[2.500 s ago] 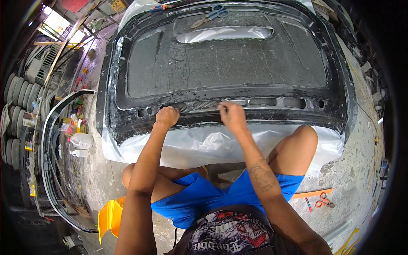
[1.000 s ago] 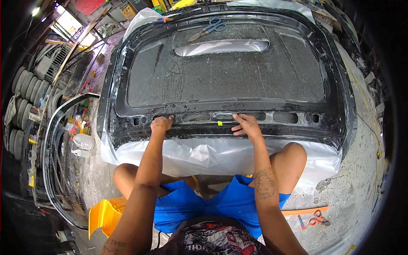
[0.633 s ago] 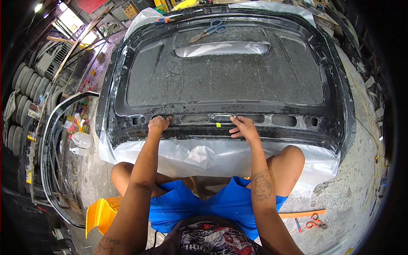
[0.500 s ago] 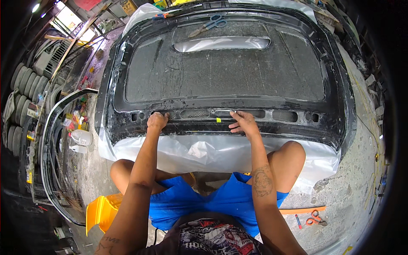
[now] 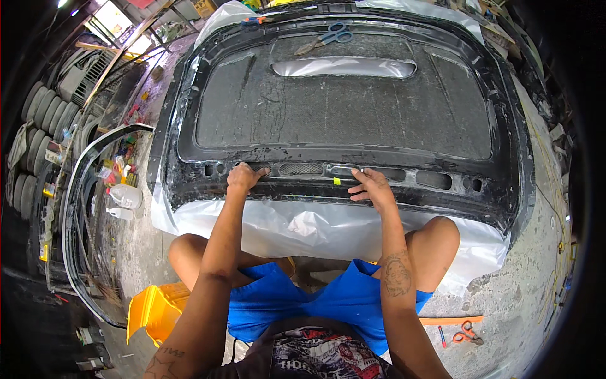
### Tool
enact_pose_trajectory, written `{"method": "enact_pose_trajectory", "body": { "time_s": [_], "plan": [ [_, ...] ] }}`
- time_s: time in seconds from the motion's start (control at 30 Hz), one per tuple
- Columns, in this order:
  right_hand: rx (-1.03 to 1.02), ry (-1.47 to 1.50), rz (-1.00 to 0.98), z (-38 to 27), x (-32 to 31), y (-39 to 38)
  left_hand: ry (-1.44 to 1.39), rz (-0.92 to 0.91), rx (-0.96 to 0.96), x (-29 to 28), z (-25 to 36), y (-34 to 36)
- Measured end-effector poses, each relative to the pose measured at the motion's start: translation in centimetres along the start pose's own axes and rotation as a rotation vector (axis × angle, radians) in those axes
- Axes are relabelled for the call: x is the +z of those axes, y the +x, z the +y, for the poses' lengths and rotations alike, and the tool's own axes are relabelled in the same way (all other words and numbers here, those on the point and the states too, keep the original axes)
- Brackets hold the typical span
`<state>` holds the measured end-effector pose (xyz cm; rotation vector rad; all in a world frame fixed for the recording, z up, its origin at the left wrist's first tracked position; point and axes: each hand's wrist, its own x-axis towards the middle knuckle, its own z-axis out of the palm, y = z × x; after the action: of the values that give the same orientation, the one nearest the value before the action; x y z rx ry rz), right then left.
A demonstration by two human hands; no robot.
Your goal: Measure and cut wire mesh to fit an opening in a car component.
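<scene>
Partly hidden fingertips: left hand (image 5: 245, 179) and right hand (image 5: 372, 188) on black panel (image 5: 344, 120), grip unclear

Rough grey concrete floor (image 5: 536, 297). Stacked tyres (image 5: 31, 145) along the left edge, dim there. Daylight through an opening (image 5: 110, 16) at upper left. Bottles (image 5: 123, 199) and small clutter on the floor nearby.

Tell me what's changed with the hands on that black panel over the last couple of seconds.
Both hands slid nearer along the panel's lower edge. The left hand now curls its fingers over the slotted strip; the right hand lies flat by a small yellow mark. Nothing was picked up or let go. The panel, plastic sheet and blue scissors stayed put.
</scene>
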<state>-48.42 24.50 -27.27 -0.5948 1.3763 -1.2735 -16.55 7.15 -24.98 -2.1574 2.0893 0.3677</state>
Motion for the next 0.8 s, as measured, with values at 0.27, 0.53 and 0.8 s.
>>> {"method": "enact_pose_trajectory", "body": {
  "time_s": [0.27, 0.53, 0.8],
  "plan": [
    [0.002, -0.001, -0.015, 0.2, -0.4, 0.3, 0.152, 0.168, 0.214, 0.4, -1.9, 0.2],
    [0.032, 0.059, -0.072, 0.4, -0.4, 0.8, 0.034, -0.235, -0.034, -2.7, 2.0, -0.3],
    [0.010, 0.078, -0.043, 0.3, 0.3, 0.6, -0.293, -0.009, 0.100, 1.4, -3.0, 0.4]
  ]
}}
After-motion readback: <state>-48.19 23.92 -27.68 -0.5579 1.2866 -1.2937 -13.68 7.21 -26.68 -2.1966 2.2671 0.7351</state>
